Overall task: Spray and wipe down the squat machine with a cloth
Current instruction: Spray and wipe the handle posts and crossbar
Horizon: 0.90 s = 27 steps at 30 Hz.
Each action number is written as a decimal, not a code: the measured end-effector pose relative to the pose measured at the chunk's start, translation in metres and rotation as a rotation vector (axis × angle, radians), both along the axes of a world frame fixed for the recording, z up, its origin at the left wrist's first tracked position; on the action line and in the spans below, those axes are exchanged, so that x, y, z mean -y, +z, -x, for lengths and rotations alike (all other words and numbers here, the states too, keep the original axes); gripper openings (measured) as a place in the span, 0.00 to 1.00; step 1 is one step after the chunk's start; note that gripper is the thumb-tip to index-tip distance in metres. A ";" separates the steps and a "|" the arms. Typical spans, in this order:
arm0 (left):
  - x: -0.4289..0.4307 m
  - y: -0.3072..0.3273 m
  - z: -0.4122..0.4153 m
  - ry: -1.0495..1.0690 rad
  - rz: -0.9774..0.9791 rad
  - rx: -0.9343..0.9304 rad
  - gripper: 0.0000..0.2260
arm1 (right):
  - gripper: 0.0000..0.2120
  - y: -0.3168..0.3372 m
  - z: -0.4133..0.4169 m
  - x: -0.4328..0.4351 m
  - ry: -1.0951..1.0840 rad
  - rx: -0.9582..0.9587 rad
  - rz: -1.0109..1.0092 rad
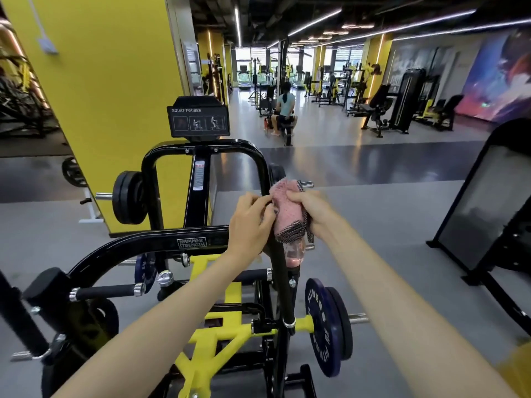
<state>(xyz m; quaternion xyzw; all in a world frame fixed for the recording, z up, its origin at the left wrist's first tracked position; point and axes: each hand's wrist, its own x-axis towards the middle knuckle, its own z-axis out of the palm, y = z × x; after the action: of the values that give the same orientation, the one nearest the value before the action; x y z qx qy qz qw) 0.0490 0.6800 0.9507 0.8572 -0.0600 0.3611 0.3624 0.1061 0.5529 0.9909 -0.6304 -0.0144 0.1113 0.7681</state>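
While the cloth [287, 209] is bunched at the squat machine [161, 243], wiping awaits firm pressure;
right hand [314, 209] grips it; left hand [250, 222] pinches it.

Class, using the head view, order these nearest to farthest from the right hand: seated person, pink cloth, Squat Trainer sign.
1. pink cloth, in the right hand.
2. Squat Trainer sign, ahead, up left.
3. seated person, far across the floor.
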 end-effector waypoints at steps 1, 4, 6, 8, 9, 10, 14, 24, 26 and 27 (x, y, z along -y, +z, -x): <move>-0.001 0.007 0.000 -0.018 0.036 -0.003 0.18 | 0.05 0.005 0.000 -0.001 -0.023 0.040 -0.004; 0.005 0.039 0.005 -0.106 0.242 -0.056 0.11 | 0.05 0.022 0.006 -0.011 -0.015 0.193 0.021; 0.007 0.062 0.005 -0.207 0.462 -0.231 0.10 | 0.11 0.034 0.011 -0.018 -0.041 0.275 0.095; -0.003 0.076 0.001 -0.297 0.643 -0.429 0.12 | 0.13 0.045 0.016 -0.021 -0.054 0.267 0.137; -0.011 0.079 -0.001 -0.338 0.686 -0.491 0.12 | 0.12 0.050 0.019 -0.022 -0.026 0.237 0.105; -0.018 0.080 -0.001 -0.378 0.709 -0.533 0.12 | 0.11 0.055 0.022 -0.022 0.002 0.216 0.076; -0.040 0.074 -0.005 -0.460 0.835 -0.613 0.14 | 0.17 0.054 0.031 -0.029 -0.028 0.295 0.154; -0.044 0.038 -0.007 -0.394 0.426 -0.691 0.16 | 0.20 0.007 0.015 -0.042 -0.146 0.493 0.776; -0.041 0.029 -0.010 -0.396 0.395 -0.633 0.14 | 0.22 -0.002 0.015 -0.049 -0.119 0.509 0.884; -0.041 0.024 -0.011 -0.397 0.388 -0.614 0.14 | 0.22 -0.007 0.016 -0.052 -0.110 0.518 0.917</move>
<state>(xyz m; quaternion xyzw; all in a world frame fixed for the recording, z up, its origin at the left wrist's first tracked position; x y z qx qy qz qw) 0.0595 0.7214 0.9744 0.8126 -0.0439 0.0162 0.5809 0.0899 0.6046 0.9841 -0.9083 -0.1206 -0.0935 0.3896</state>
